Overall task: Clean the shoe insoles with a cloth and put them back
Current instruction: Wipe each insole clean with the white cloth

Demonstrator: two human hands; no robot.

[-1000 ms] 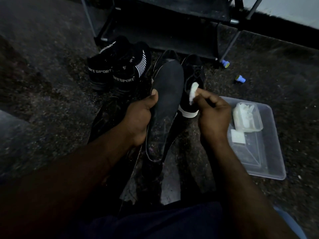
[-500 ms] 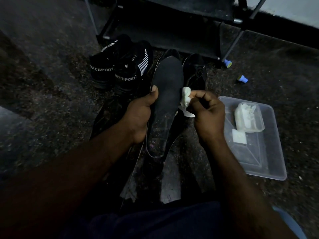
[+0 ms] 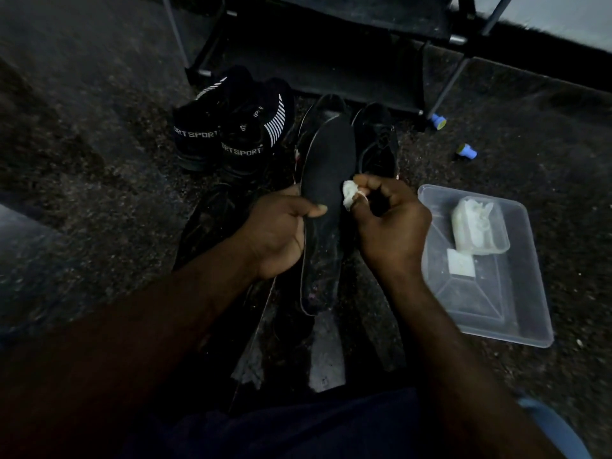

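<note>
One long black foam insole point(image 3: 328, 173) was out of its shoe, the grip of the left hand point(image 3: 278, 233) closed round its edge, the right hand point(image 3: 390, 226) pinching a small crumpled white cloth point(image 3: 350, 198) against its right side. Wiping looked unfinished; refitting it into the black shoes point(image 3: 377, 144) just behind remained undone.

From my end the insole point(image 3: 328, 180) reads as matt black with a fine, cloth-like face and pale dusty specks toward its heel. The cloth point(image 3: 349, 197) is white, soft and crumpled. The tray point(image 3: 516, 329) is clear, smooth plastic with a faint sheen, and the packet point(image 3: 477, 226) in it looks wrapped in translucent film. The sneakers point(image 3: 231, 127) look knitted and matt, with white printed lettering. I see the floor point(image 3: 99, 144) as rough and speckled, and the rack point(image 3: 364, 18) as dark tubing with shiny metal joints.
</note>
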